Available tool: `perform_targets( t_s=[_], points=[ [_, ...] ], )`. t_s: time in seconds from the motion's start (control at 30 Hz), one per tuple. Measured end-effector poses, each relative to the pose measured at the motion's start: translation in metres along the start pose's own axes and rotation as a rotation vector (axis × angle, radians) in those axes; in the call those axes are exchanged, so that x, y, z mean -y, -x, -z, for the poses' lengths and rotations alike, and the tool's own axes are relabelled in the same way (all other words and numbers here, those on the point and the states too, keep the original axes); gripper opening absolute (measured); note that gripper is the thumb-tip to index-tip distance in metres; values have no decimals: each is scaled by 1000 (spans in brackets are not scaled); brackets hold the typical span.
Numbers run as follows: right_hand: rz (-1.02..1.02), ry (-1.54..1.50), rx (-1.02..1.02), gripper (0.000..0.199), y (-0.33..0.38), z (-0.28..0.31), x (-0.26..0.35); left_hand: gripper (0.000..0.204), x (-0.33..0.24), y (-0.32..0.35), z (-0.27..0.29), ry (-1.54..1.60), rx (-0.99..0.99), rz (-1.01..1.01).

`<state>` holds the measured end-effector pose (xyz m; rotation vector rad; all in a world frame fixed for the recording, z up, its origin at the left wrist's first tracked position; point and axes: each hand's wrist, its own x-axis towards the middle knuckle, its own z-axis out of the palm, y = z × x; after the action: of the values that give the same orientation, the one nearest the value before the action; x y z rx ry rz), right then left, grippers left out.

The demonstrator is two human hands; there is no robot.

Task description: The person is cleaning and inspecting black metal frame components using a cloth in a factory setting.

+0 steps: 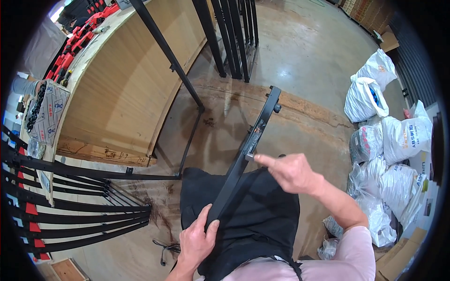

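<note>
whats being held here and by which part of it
The left hand grips the long black bar by its near end. The right hand is at a small grey piece by the bar's edge; whether it grips that cannot be told.

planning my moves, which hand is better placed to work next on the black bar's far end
Probably the right hand: it's at a small grey piece partway along the black bar, nearer the far end. The left hand grips the bar's nearer part, so it seems better suited to steadying.
</note>
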<state>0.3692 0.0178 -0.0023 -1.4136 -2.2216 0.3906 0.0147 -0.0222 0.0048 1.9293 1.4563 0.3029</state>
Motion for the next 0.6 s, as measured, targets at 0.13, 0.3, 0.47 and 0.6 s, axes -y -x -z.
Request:
perform_targets(
  t_s=[0.13,0.3,0.47,0.6],
  points=[
    [-152,66,-289,57,-10,-2,-28,50,2,3,0,-6,4,7],
    [-94,79,-264,52,-13,-2,-47,49,4,3,-1,1,-16,-13],
    [-166,25,-161,47,-20,9,-44,49,6,5,-1,16,-38,-40],
    [-97,13,-94,48,-19,11,-40,49,4,0,-2,3,-34,-28]
  ],
)
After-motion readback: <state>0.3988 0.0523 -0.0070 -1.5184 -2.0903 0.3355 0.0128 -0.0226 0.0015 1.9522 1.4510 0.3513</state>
